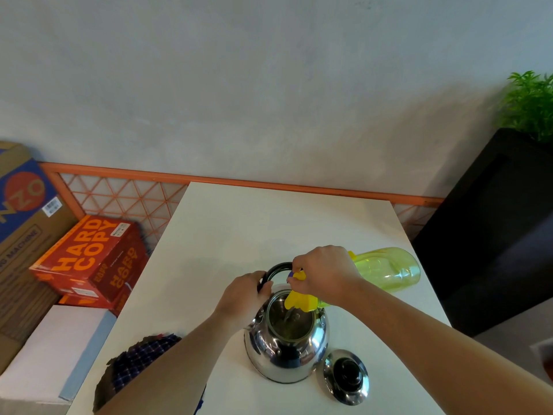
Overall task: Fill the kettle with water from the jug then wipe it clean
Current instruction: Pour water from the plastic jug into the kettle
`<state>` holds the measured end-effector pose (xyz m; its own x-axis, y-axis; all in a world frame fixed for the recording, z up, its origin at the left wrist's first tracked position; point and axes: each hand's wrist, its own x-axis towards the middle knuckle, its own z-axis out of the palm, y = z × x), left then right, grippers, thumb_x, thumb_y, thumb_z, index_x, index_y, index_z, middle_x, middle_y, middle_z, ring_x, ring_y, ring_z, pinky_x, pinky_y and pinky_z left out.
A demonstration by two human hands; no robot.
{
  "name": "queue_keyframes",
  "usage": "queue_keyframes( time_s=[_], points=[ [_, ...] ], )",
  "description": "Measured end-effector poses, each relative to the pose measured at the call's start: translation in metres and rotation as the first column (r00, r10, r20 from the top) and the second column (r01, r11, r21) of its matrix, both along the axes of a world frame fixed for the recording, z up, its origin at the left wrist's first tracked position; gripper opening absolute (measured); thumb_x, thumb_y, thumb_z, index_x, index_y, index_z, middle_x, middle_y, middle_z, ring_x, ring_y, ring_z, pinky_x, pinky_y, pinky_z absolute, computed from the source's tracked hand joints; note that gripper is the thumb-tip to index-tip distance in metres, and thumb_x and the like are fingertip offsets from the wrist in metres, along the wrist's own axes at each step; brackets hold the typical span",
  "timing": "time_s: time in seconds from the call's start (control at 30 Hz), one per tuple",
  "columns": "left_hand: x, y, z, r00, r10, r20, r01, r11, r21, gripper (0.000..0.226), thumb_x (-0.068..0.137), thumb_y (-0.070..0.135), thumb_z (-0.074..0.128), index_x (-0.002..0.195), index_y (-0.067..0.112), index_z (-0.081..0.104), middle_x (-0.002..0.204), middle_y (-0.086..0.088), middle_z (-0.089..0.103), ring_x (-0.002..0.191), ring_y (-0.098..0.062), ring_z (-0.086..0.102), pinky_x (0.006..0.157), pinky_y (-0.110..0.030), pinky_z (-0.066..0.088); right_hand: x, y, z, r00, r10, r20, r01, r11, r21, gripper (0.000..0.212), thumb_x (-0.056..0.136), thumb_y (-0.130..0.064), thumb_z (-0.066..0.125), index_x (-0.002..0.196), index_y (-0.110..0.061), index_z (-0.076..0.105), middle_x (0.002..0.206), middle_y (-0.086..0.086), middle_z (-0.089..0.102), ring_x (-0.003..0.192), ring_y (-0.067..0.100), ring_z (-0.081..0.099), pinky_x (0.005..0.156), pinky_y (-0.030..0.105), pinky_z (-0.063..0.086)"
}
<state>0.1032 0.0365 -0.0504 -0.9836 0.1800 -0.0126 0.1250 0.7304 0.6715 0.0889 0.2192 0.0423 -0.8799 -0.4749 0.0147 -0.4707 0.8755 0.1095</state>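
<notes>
A shiny steel kettle stands lidless on the white table. My left hand grips its black handle, which is swung to the far side. My right hand holds a translucent yellow-green jug by its handle, tipped on its side with the yellow spout over the kettle's mouth. A thin stream of water falls into the kettle. The kettle's steel lid with a black knob lies on the table to the kettle's right. A dark checked cloth lies at the table's left edge, partly under my left forearm.
Cardboard boxes, among them a red one, are stacked on the floor left of the table. A black cabinet with a green plant stands to the right. An orange lattice rail and a grey wall lie behind.
</notes>
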Motion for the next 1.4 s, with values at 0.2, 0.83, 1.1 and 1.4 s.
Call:
queue_keyframes(
  time_s=[0.2,0.83,1.1,1.4],
  points=[
    [-0.0001,-0.0001,0.0,1.0,0.005,-0.014,-0.005,1.0,-0.009,0.027,0.097,0.036,0.043,0.11,0.019,0.061,0.072,0.008,0.056,0.063,-0.006,0.053,0.054,-0.021,0.034,0.0001,0.0001,-0.0016,1.0,0.0,-0.009,0.0,1.0,-0.007,0.036,0.082,-0.057,0.044,0.093,-0.03,0.065,0.063,-0.004,0.053,0.059,0.02,0.047,0.051,0.026,0.029],
    [-0.0004,-0.0005,-0.0016,1.0,0.002,-0.015,-0.002,1.0,0.006,0.028,0.097,0.037,0.043,0.112,0.02,0.061,0.076,0.007,0.058,0.065,-0.006,0.054,0.055,-0.018,0.035,0.0012,-0.0013,0.0002,1.0,0.0,-0.009,0.0,1.0,0.01,0.036,0.082,-0.057,0.043,0.095,-0.032,0.064,0.065,-0.004,0.054,0.061,0.02,0.046,0.048,0.026,0.023],
    [-0.0001,-0.001,-0.0016,1.0,0.0,-0.021,0.0,1.0,-0.002,0.03,0.098,0.037,0.043,0.115,0.019,0.059,0.08,0.005,0.058,0.067,-0.007,0.052,0.055,-0.016,0.033,0.0011,-0.0019,0.0007,1.0,0.0,-0.001,0.0,1.0,0.011,0.036,0.082,-0.057,0.043,0.096,-0.031,0.065,0.062,-0.005,0.05,0.06,0.02,0.047,0.047,0.025,0.022],
    [0.0002,-0.0005,-0.0008,1.0,0.0,-0.013,0.0,1.0,0.016,0.028,0.097,0.036,0.043,0.112,0.019,0.061,0.08,0.005,0.059,0.07,-0.009,0.055,0.058,-0.019,0.035,0.0005,-0.0018,-0.0001,1.0,0.016,-0.017,-0.016,1.0,0.006,0.036,0.082,-0.057,0.043,0.093,-0.03,0.064,0.07,-0.002,0.062,0.06,0.02,0.045,0.045,0.025,0.017]
  ],
)
